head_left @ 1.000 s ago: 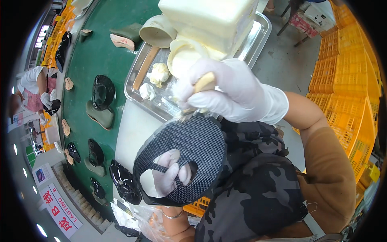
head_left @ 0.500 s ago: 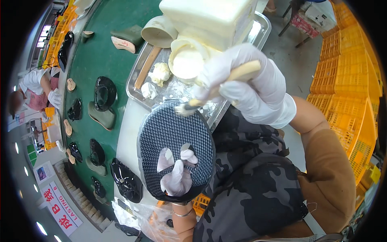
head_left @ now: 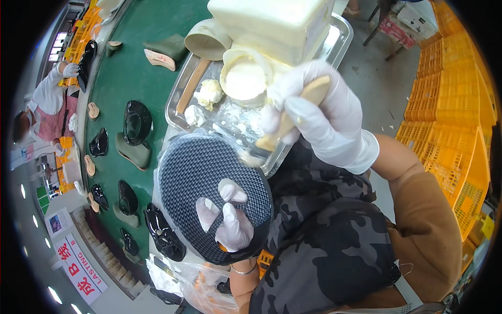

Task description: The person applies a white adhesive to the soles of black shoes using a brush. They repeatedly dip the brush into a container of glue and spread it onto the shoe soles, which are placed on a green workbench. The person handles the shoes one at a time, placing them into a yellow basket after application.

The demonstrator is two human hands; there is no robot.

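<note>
In my gloved left hand (head_left: 236, 231) is a shoe upper (head_left: 201, 162) with a dark checked woven lining facing up. Its thumb and fingertips show around the slits in the material; the rest of the hand is hidden underneath. My gloved right hand (head_left: 334, 118) is closed around the wooden handle of a brush (head_left: 315, 91). The pale bristles are at the upper's right-hand edge and appear to touch it. Just beyond, on a metal tray (head_left: 171, 107), stands a cup of white paste (head_left: 244, 79), with white lumps (head_left: 209, 94) and a wooden stick (head_left: 192, 85) beside it.
A big cream container (head_left: 266, 23) and a tipped cup (head_left: 208, 40) stand at the tray. Black shoes (head_left: 137, 123) on lasts line the green belt (head_left: 170, 23) at left, with a co-worker (head_left: 49, 104) across it. Yellow crates (head_left: 444, 110) stack up on the right.
The brush has moved from the upper's far edge to its right-hand edge. My left hand has tilted the upper and shifted it left. The co-worker's hand has reached up to a black shoe.
</note>
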